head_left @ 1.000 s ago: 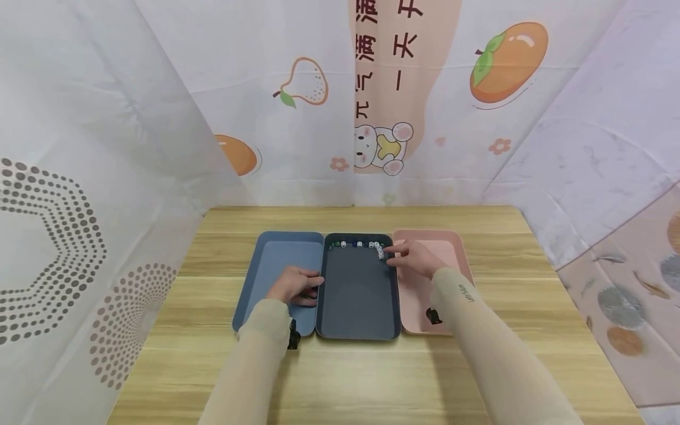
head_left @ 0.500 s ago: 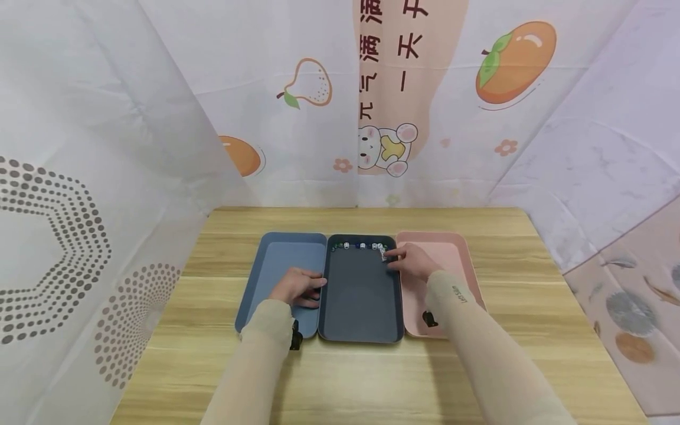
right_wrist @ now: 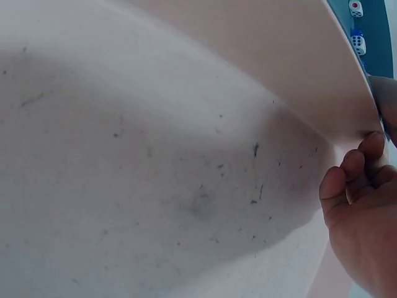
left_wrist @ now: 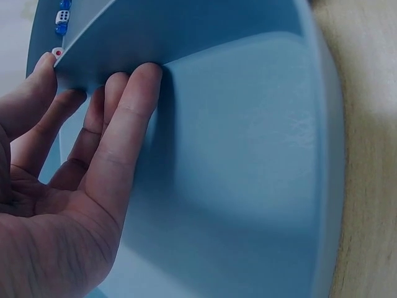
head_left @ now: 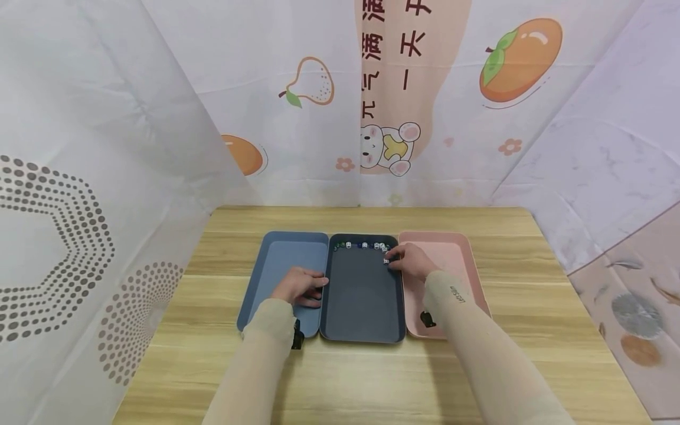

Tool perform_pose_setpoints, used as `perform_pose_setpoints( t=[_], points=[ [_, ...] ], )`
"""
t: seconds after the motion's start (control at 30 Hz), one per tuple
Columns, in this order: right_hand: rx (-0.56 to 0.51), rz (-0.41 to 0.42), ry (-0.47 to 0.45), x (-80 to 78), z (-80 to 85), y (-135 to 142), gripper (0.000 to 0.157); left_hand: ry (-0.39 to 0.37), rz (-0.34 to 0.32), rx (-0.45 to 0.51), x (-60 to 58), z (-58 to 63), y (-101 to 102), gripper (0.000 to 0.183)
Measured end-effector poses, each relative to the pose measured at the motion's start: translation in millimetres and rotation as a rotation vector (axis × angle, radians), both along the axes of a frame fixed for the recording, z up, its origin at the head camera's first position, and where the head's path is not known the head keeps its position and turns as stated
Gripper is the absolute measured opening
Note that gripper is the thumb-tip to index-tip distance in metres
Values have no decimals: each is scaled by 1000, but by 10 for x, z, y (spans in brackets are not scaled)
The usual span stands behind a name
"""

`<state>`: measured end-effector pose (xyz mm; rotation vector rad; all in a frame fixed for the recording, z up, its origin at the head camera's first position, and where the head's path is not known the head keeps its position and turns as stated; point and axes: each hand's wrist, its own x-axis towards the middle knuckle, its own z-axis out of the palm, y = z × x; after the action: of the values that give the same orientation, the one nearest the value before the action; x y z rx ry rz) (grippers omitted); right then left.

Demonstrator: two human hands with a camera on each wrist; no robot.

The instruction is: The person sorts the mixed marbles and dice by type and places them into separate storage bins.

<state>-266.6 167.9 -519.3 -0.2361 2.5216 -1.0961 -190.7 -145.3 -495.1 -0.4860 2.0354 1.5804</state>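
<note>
Dice and blue and green beads lie along the far edge of a dark grey tray (head_left: pixel 361 307); whether a string joins them is not clear. My right hand (head_left: pixel 414 261) reaches over the pink tray's wall, its thumb and index tips closing on a white die (head_left: pixel 386 260) at the dark tray's right side. Its other fingers stay inside the pink tray (right_wrist: pixel 205 155), curled by the wall. My left hand (head_left: pixel 300 285) pinches the inner side wall of the blue tray (left_wrist: pixel 248 143), thumb on the rim. Another die (left_wrist: pixel 62 17) sits between blue beads beyond that wall.
Three trays stand side by side on a wood-grain table (head_left: pixel 350 383): blue left, dark in the middle, pink (head_left: pixel 443 251) right. A printed fabric curtain (head_left: pixel 297 141) hangs behind and at both sides. Dark specks mark the pink tray's floor.
The die at my right fingertips has shifted slightly toward me along the dark tray's right side. My left hand keeps its place. The head view has drifted a little.
</note>
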Motion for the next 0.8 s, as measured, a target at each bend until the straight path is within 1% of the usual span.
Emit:
perform_pose_setpoints(
  t=[0.33,0.5,0.67,0.8],
  points=[
    [-8,-33,-19,11,-1,-34,26,-6,16,-13,13,16,18,43],
    [-2,-41,-17,8,-3,-44,22,-4,9,-15,12,11,20,43],
    [20,-38,-18,4,-2,-52,24,-3,6,-17,19,28,21,43],
    [45,-20,-6,-5,-1,-62,25,-4,-1,-17,23,32,16,43]
  ],
)
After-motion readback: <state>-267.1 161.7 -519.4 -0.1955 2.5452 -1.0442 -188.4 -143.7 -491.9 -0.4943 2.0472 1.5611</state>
